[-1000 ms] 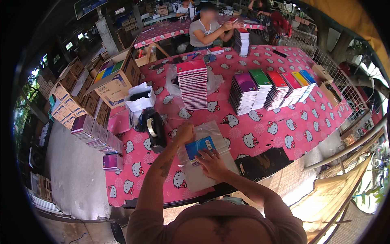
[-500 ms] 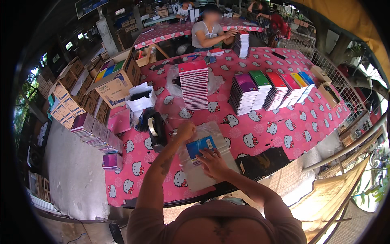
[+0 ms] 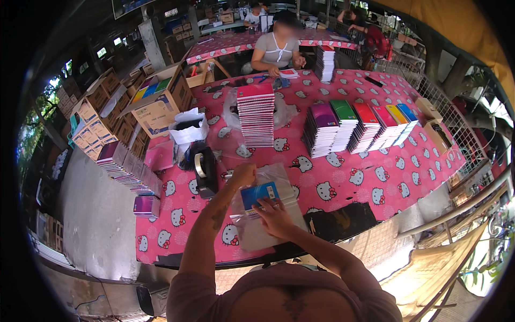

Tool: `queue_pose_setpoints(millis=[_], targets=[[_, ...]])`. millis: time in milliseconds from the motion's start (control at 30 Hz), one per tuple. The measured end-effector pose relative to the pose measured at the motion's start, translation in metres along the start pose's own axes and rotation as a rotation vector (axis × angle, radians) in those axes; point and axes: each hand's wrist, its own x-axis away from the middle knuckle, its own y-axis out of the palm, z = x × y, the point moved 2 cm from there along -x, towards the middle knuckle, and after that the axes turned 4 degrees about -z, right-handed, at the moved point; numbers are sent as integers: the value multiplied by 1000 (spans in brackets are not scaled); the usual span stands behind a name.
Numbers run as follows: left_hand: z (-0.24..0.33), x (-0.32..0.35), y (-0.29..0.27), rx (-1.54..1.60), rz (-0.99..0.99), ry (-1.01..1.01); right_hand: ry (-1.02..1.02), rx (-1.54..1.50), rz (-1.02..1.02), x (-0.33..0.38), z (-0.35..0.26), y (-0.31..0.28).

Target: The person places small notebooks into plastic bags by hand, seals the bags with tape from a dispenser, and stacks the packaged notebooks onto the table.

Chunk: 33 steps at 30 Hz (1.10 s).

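Note:
A blue notebook [image 3: 259, 193] lies on clear plastic wrapping [image 3: 263, 234] at the table's near side. My right hand [image 3: 274, 217] rests on its lower right part, fingers stretched out and pressing flat. My left hand [image 3: 244, 175] is closed just above the notebook's upper left corner, over the plastic. A small pale bit shows at its left side; what the fingers hold is hidden. Left of my left forearm stands a black tape dispenser [image 3: 206, 180] with a roll of tape.
A tall stack of red-covered notebooks [image 3: 256, 115] stands beyond my hands. Farther right is a row of coloured notebook stacks [image 3: 323, 131]. An open carton [image 3: 161, 110] and purple notebooks [image 3: 146, 205] are at the left. Across the pink tablecloth [image 3: 343, 174] sits a co-worker [image 3: 276, 51].
My left hand stays closed near the notebook's upper corner, and my right hand stays flat on it. The co-worker's hand has left the far stack and is down at papers on the table.

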Motion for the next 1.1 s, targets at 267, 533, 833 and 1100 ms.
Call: queue_pose_setpoints(millis=[267,533,833,1100], targets=[[2,0,6,23,112,59,-8,36,-4,2,1,-1],[3,5,0,40,164,-6,-20,26,-26,2,-5,-2],[21,1,-6,-127,27,75,-6,54,-35,4,1,1],[12,8,-3,-79,154,143,-9,53,-38,2,-5,2]])
